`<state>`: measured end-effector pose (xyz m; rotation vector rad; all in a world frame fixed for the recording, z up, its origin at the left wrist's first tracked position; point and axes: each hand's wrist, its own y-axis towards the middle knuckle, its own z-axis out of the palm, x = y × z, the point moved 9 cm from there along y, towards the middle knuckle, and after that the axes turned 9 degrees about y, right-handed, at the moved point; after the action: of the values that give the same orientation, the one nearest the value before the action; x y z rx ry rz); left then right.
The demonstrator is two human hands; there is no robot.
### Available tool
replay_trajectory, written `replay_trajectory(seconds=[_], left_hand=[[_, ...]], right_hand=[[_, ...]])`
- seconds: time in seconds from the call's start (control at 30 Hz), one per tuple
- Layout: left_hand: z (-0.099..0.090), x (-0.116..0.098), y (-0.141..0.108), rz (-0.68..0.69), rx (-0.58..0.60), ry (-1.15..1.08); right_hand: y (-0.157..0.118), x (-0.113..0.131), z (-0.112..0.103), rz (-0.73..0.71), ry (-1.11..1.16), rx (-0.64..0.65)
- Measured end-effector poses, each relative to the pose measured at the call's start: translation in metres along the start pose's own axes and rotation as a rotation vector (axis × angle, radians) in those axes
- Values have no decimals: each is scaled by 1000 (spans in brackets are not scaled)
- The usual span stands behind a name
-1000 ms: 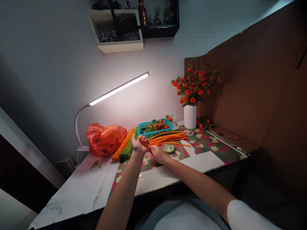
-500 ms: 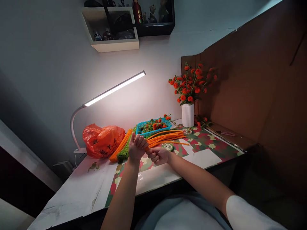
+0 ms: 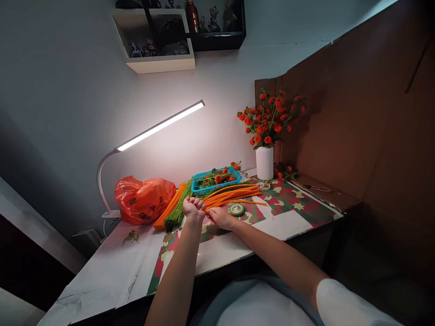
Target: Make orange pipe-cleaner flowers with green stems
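Observation:
My left hand (image 3: 194, 207) is palm up with its fingers curled, just in front of the stems. My right hand (image 3: 219, 218) meets its fingertips from the right in a pinch. What they hold between them is too small to make out. Behind them lie bundles of orange stems (image 3: 231, 195) and green stems (image 3: 177, 213). A roll of green tape (image 3: 236, 208) rests beside my right hand. Farther back, a blue basket (image 3: 196, 184) holds small orange flowers with green leaves.
An orange plastic bag (image 3: 144, 200) sits at the left by the base of a lit lamp (image 3: 161, 126). A white vase (image 3: 264, 164) of orange flowers stands at the back right, near a cardboard panel (image 3: 346, 117). Pliers-like handles (image 3: 321, 188) lie at the right.
My left hand has turned and lowered, its raised thumb no longer upright. My right hand has moved slightly left, its fingers now turned downward. The view has shifted a little.

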<state>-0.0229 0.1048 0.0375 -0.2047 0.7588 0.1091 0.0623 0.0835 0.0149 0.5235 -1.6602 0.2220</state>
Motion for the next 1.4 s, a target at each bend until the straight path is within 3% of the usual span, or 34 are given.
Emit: replay_trajectory(seconds=[0.1, 0.33, 0.6, 0.93, 1.17, 1.33, 1.4], left_hand=[[-5, 1, 2, 31, -78, -13], [-17, 2, 9, 65, -188, 25], [-33, 6, 13, 35, -294, 41], [-51, 15, 23, -51, -356, 12], [-34, 18, 18, -49, -181, -20], [8, 11, 3, 42, 238, -136], [18, 10, -2, 55, 351, -163]], right_hand=[[-3, 15, -7, -178, -398, -130], [-8, 8, -1, -71, -848, -194], [-11, 12, 11, -76, -1049, -208], [-10, 10, 19, -142, -1096, -186], [-8, 7, 6, -83, -993, -225], [-12, 7, -12, -83, -813, -312], [-13, 8, -16, -105, -756, -337]])
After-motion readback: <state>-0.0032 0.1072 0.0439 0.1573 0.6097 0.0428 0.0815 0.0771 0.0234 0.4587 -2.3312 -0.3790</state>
